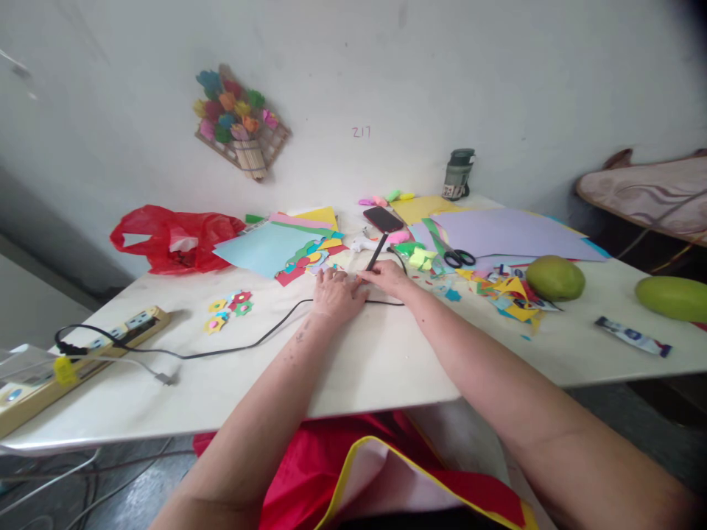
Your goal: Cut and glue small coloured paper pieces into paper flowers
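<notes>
Right hand [388,278], gripping 1 black pen-like stick [378,252]; left hand [334,293], beside; 2 green fruits [555,278], right; 1 red bag [160,227], far left.

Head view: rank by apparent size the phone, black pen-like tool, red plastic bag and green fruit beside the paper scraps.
Red plastic bag
Green fruit
Phone
Black pen-like tool, partly covered by the right hand

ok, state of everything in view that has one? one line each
right hand: closed on pen-like stick
pen-like stick: held, tilted
left hand: palm down
phone: lying flat, screen dark
scissors: lying down, blade opening unclear
bottle: upright, lid on
red bag: crumpled
black plug: plugged into power strip
white cable: near end unplugged
tube: lying flat
green fruits: uncut where visible
paper flowers: grouped
paper scraps: loose pile
</notes>
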A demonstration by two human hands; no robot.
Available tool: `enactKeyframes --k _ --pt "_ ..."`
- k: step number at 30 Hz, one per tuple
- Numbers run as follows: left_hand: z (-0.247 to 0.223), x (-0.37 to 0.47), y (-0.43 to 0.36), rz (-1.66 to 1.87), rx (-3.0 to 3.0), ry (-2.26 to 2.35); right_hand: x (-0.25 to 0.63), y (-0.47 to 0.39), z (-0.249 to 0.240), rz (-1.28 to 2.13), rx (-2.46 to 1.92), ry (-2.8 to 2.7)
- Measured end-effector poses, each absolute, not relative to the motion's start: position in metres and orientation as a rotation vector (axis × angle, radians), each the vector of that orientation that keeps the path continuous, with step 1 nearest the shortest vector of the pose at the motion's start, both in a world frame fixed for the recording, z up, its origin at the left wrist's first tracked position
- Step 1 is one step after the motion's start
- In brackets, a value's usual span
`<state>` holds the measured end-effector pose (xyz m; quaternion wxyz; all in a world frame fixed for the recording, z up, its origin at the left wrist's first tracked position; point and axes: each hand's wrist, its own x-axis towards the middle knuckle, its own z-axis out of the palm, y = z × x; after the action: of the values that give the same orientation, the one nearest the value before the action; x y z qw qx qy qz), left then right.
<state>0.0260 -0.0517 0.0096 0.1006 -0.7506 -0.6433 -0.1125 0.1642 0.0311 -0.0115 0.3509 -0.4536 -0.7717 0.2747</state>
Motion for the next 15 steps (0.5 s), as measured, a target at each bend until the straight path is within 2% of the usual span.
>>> enactKeyframes --k 15 --pt "0.0089 0.0255 -0.0512 -0.307 -2.219 -1.89 0.1642 0.0283 -0.0081 0.633 -1.233 -2.04"
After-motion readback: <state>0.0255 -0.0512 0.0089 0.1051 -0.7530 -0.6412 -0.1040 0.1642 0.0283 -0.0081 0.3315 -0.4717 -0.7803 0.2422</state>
